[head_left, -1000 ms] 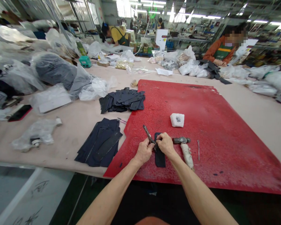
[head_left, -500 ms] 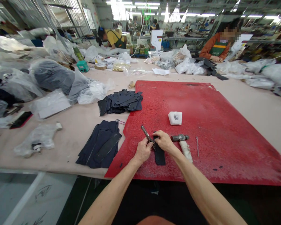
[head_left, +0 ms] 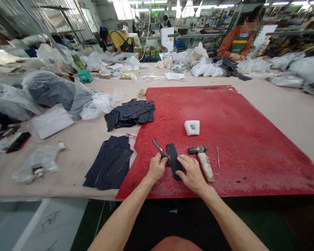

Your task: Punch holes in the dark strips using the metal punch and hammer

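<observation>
workshop floor, factory type. evidence: hammer (head_left: 206, 167) and metal hand tool (head_left: 157, 145) at the red mat (head_left: 225, 139); stacked dark cut pieces (head_left: 107, 164) left of it; bagged materials (head_left: 196, 62) beyond it; farther beyond, people in aprons (head_left: 237, 42), a white machine (head_left: 167, 40), ceiling strip lights (head_left: 211, 6).

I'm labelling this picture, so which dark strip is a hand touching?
The single dark strip at the right hand, seen against the red mat; the other strips nearby lie in the stack and heap to its left.
</observation>
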`<state>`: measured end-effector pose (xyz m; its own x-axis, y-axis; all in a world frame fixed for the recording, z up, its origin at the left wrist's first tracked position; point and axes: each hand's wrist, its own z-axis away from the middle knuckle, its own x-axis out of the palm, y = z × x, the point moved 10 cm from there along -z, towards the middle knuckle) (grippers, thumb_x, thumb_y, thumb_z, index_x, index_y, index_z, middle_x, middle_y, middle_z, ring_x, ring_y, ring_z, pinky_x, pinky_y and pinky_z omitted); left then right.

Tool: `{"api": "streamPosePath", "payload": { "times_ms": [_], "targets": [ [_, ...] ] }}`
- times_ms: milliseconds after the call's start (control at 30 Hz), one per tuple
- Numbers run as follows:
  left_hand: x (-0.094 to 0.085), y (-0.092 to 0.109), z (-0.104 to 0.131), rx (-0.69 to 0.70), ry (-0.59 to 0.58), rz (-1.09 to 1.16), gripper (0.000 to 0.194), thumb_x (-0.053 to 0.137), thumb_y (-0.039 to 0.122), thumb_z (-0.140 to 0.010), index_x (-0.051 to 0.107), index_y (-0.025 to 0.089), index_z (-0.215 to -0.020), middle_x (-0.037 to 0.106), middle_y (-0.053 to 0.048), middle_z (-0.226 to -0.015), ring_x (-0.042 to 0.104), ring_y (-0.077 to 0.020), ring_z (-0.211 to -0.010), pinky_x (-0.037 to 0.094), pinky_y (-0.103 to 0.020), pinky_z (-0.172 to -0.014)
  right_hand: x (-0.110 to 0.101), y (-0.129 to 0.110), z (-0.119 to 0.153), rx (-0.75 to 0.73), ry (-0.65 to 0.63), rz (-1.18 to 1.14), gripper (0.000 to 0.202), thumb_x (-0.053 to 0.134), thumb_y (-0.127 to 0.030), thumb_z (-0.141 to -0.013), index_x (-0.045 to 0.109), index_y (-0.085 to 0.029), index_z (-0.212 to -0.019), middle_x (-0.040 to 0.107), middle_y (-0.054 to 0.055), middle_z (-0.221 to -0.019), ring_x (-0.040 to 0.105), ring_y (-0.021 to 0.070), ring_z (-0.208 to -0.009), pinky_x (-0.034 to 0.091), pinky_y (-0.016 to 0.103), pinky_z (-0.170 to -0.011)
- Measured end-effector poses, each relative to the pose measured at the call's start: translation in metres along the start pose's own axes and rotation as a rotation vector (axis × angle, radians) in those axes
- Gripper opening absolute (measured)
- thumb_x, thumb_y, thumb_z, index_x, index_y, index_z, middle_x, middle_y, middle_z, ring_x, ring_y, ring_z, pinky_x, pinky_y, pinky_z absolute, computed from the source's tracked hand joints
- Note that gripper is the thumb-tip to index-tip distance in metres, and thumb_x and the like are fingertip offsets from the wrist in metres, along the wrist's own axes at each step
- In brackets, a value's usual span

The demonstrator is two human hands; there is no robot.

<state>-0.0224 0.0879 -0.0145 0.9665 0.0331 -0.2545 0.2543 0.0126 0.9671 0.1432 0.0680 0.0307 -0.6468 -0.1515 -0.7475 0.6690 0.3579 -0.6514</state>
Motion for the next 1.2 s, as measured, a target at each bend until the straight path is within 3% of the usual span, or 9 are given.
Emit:
{"api": "streamPosePath", "payload": {
  "times_ms": [133, 267, 467, 633, 767, 900, 1200],
  "targets": [
    [0.001, 0.001, 0.0, -0.046, 0.009, 0.063, 0.018, 0.054, 0.027, -0.087, 0.067, 0.016, -0.092, 0.074, -0.006, -0.085, 0.069, -0.0183, -0.075, 0.056, -0.03, -0.072, 0.015, 0.002, 0.028, -0.073, -0.093, 0.258, 0.052, 0.057, -0.033, -0.086, 0.05, -0.021, -0.136, 0.043, 0.009, -0.149, 0.029, 0.0313, -0.14, 0.015, 0.059, -0.112],
    [-0.002, 0.007, -0.005, -0.071, 0.049, 0.135, 0.018, 0.056, 0.026, -0.084, 0.068, 0.014, -0.089, 0.073, -0.007, -0.084, 0.069, -0.0186, -0.075, 0.057, -0.032, -0.074, 0.023, 0.004, 0.022, -0.048, -0.056, 0.338, 0.052, 0.057, -0.037, -0.088, 0.049, -0.023, -0.137, 0.044, 0.007, -0.149, 0.031, 0.0336, -0.138, 0.015, 0.061, -0.111],
    [0.0, 0.024, -0.009, 0.008, 0.027, 0.08, 0.018, 0.057, 0.023, -0.083, 0.069, 0.014, -0.092, 0.073, -0.007, -0.088, 0.069, -0.019, -0.081, 0.057, -0.032, -0.079, 0.021, 0.0, 0.007, 0.044, 0.04, 0.325, 0.055, 0.059, -0.042, -0.087, 0.05, -0.022, -0.137, 0.045, 0.01, -0.147, 0.032, 0.0359, -0.136, 0.017, 0.061, -0.11],
    [0.007, 0.035, 0.002, 0.077, -0.07, 0.014, 0.018, 0.054, 0.018, -0.083, 0.07, 0.015, -0.092, 0.073, -0.005, -0.086, 0.068, -0.0165, -0.078, 0.057, -0.029, -0.075, 0.02, 0.001, 0.014, -0.057, -0.058, 0.285, 0.05, 0.055, -0.031, -0.089, 0.049, -0.021, -0.138, 0.043, 0.009, -0.148, 0.028, 0.0311, -0.139, 0.018, 0.055, -0.112],
    [0.006, 0.04, 0.012, 0.129, -0.097, -0.046, 0.02, 0.053, 0.015, -0.084, 0.07, 0.016, -0.093, 0.073, -0.004, -0.09, 0.068, -0.0162, -0.082, 0.057, -0.028, -0.077, 0.016, 0.003, 0.014, -0.038, -0.055, 0.3, 0.048, 0.053, -0.026, -0.089, 0.05, -0.022, -0.136, 0.044, 0.007, -0.148, 0.029, 0.03, -0.139, 0.018, 0.054, -0.112],
    [0.006, 0.042, 0.018, 0.167, -0.108, -0.075, 0.021, 0.052, 0.014, -0.085, 0.071, 0.017, -0.094, 0.073, -0.003, -0.088, 0.069, -0.0157, -0.08, 0.057, -0.028, -0.078, 0.017, 0.001, 0.007, -0.008, -0.025, 0.323, 0.048, 0.051, -0.027, -0.09, 0.049, -0.022, -0.137, 0.043, 0.007, -0.149, 0.03, 0.031, -0.138, 0.017, 0.056, -0.112],
    [-0.006, 0.028, 0.014, 0.167, -0.004, -0.052, 0.02, 0.052, 0.016, -0.088, 0.07, 0.017, -0.096, 0.072, -0.005, -0.095, 0.069, -0.0162, -0.085, 0.059, -0.03, -0.08, 0.018, 0.003, 0.003, 0.001, -0.002, 0.329, 0.047, 0.052, -0.028, -0.089, 0.05, -0.022, -0.136, 0.043, 0.006, -0.149, 0.029, 0.0304, -0.138, 0.017, 0.056, -0.113]
  ]
}}
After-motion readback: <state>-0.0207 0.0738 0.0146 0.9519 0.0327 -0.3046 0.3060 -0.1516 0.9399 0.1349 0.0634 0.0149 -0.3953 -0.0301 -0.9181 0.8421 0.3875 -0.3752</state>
